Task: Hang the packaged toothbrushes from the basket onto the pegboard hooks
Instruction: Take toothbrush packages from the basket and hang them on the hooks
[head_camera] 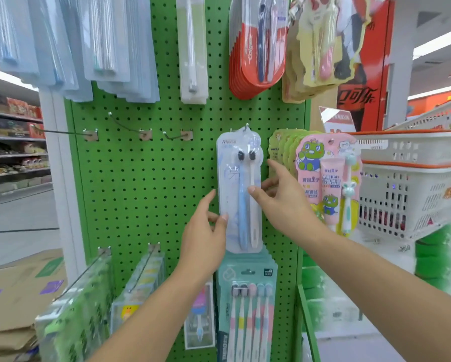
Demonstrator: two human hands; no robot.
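Hanging from a hook (247, 125) on the green pegboard (151, 199), a clear twin-toothbrush pack (238, 189) is gripped on both edges by a shopper: the left hand (206, 231) pinches its lower left edge between thumb and fingers, while the right hand (281, 197) grasps the right edge, thumb pressed on the front. Three bare hooks (130, 129) sit to the left in the same row, a five-brush pack (246, 309) hangs just below, and white baskets (412, 184) stand at right.
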